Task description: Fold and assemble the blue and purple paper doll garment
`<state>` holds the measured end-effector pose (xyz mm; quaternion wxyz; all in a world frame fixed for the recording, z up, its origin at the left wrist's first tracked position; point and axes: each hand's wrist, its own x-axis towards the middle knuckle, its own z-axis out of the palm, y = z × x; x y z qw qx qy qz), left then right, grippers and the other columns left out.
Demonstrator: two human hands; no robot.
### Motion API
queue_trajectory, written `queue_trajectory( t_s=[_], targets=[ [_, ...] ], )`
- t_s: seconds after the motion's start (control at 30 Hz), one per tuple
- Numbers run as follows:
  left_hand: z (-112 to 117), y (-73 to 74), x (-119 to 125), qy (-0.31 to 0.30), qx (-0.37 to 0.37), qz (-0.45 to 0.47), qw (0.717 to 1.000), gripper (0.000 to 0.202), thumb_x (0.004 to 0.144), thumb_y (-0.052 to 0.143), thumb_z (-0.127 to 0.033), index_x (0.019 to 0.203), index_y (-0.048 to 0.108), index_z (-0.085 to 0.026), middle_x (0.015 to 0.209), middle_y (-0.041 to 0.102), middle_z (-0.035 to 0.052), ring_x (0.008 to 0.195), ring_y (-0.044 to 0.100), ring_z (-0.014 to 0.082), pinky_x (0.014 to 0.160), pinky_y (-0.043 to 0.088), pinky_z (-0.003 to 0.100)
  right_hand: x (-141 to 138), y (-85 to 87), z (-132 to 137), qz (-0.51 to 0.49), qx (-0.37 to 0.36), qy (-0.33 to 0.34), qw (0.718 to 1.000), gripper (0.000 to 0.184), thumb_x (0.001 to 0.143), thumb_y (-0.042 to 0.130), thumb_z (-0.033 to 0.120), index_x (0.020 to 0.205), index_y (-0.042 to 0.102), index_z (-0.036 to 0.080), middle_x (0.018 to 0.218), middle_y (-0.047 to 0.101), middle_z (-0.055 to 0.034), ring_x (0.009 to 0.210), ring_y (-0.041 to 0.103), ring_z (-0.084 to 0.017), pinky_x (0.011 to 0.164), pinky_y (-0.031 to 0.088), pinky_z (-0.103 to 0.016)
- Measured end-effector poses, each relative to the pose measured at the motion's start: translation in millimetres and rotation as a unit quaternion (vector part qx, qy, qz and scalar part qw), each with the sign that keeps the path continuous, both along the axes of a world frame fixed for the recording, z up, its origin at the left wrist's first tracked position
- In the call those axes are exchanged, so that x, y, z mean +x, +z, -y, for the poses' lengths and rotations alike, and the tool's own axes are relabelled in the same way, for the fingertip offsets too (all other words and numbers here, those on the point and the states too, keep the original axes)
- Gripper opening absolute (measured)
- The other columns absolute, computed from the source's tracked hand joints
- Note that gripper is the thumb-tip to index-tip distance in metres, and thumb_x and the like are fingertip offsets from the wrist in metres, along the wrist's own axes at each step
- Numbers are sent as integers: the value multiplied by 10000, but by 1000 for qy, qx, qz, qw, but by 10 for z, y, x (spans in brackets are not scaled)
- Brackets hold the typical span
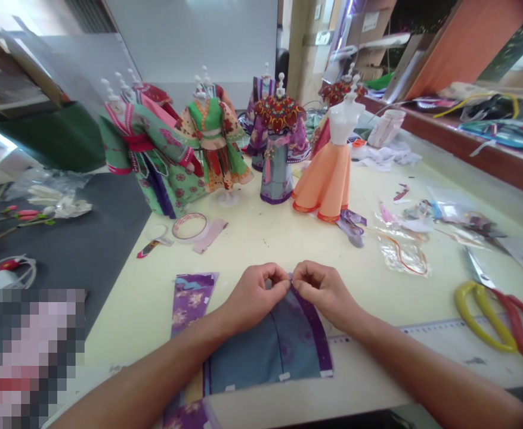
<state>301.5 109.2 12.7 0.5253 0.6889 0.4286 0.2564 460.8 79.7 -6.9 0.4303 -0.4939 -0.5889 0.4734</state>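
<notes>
A blue-grey fabric piece (252,351) with a dark purple curved border lies near the table's front edge. Small white tabs, one of them a middle tab (284,376), sit along its lower edge. My left hand (261,295) pinches the top of this piece between thumb and forefinger. Close beside it, my right hand (326,292) pinches the same top end, where the purple border begins. The fingertips nearly meet and hide what lies between them. A purple floral fabric strip (192,304) lies to the left, partly under my left forearm.
Several dressed doll forms stand behind, including one in an orange skirt (326,179). Scissors (489,310) lie at right, beside a ruler (426,328). A tape roll (189,226) and fabric scrap (210,236) lie ahead. Plastic packets (404,253) are at right.
</notes>
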Motion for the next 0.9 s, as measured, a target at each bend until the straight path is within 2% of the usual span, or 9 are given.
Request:
queue_trajectory(
  t_s=[0.37,0.6,0.77,0.9],
  targets=[
    [5,-8,-2,6,-29,31,999,116,763,523,-236,727,580,-141,691,576,0,664,509,112,632,398,221,-2,-21,-12,-101,-62,-5,993,118,723,567,241,652,529,156,593,482,32,527,411,-82,480,326,-192],
    [-12,-42,-12,3,-52,50,997,130,772,524,-254,754,587,-142,707,580,-1,674,514,108,641,396,216,3,-21,-11,-122,-84,-9,989,112,713,573,233,652,525,153,594,486,34,527,406,-78,479,318,-183],
    [-10,-31,-14,12,-43,32,999,127,763,525,-250,769,597,-145,725,601,7,684,534,117,644,408,220,7,-31,-9,-82,-62,-11,995,102,722,546,231,658,520,155,594,481,29,527,410,-85,472,321,-190],
    [17,8,6,23,0,-6,1000,93,737,542,-213,724,602,-143,693,607,7,666,536,122,639,414,225,-5,-32,8,-3,9,-23,1000,70,715,506,169,646,507,162,578,475,35,528,421,-88,483,334,-193]
  ],
)
